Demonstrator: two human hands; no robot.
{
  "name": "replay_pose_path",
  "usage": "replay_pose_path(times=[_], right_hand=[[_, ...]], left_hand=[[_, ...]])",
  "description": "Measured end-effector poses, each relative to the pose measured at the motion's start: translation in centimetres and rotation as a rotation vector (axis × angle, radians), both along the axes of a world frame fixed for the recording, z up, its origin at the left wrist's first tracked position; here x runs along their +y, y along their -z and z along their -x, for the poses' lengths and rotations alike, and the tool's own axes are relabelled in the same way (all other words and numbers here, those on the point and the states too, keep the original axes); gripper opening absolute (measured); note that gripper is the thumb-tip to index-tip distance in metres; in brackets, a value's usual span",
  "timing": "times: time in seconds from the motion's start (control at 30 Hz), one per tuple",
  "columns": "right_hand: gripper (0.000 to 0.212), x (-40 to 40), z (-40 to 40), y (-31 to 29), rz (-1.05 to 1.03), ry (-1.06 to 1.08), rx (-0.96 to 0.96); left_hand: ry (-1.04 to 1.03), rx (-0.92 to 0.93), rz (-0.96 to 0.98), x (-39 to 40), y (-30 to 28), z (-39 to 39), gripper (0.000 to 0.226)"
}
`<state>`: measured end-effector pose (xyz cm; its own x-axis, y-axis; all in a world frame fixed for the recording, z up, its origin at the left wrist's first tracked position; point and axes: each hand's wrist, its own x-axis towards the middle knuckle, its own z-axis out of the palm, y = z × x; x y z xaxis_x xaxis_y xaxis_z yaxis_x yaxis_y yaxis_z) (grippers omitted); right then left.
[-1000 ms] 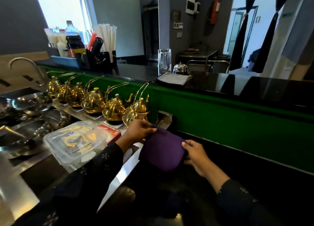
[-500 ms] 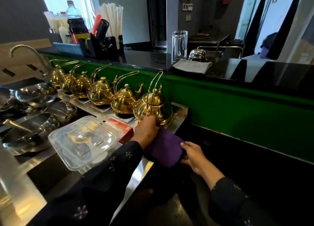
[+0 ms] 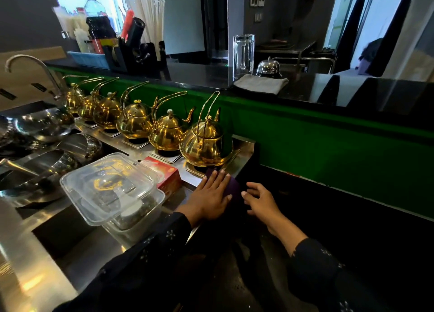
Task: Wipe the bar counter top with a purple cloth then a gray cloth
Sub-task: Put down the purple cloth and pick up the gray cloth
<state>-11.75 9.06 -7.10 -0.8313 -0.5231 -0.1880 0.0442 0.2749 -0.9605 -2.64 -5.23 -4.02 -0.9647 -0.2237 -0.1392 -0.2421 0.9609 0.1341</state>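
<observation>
The purple cloth lies at the edge of the steel ledge, mostly covered by my left hand, which presses flat on it with fingers spread. My right hand hovers just right of the cloth, fingers loosely curled, its fingertips close to the cloth's edge. A folded gray cloth rests on the raised black bar counter top above the green wall panel, next to a tall glass and a silver bell.
A row of gold kettles stands on the steel ledge just behind my left hand. A clear lidded container and a red box sit left of it. Steel bowls fill the sink area. A dark lower counter spreads right.
The purple cloth went from held up between both hands to lying flat under my left palm by the nearest kettle. My right hand let go of it.
</observation>
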Motion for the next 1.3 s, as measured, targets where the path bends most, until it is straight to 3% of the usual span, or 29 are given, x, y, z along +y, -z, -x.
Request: replay_pose_path(times=[0.1, 0.23, 0.37, 0.53, 0.73, 0.93, 1.07, 1.17, 1.3], right_hand=[[0.037, 0.6, 0.4, -0.8, -0.015, 0.009, 0.043], [0.024, 1.2, 1.8, -3.8, 0.001, 0.018, 0.165], [0.011, 1.3, 4.8, -9.8, 0.038, 0.095, 0.412], [0.012, 0.8, 8.8, -17.1, -0.024, 0.161, 0.743], [0.016, -1.4, 13.6, -22.2, -0.186, 0.122, 1.018], [0.043, -4.3, 19.3, -23.7, -0.526, 0.157, 0.804], [0.057, -5.6, 20.3, -22.8, -0.709, 0.181, 0.676], [0.053, -6.4, 20.4, -22.4, -0.676, 0.216, 0.681], [0.048, -7.0, 20.0, -22.6, -0.439, 0.264, 0.653]], left_hand=[[-0.019, 0.035, -0.011, 0.3, -0.4, -0.1, 0.065], [-0.051, 0.305, -0.016, 0.9, -3.7, 1.6, 0.052], [0.027, 0.533, -0.003, 1.9, -9.9, 5.8, 0.031], [0.072, 0.746, -0.019, 1.4, -17.4, 12.0, 0.026], [0.017, 0.693, 0.08, -2.6, -20.9, 18.2, 0.036], [-0.242, 0.376, -0.15, -7.2, -20.4, 23.3, 0.059], [-0.278, 0.265, -0.053, -7.7, -19.3, 24.5, 0.059], [-0.267, 0.337, -0.126, -7.5, -19.6, 24.6, 0.047], [-0.242, 0.491, -0.193, -6.4, -20.0, 23.7, 0.036]])
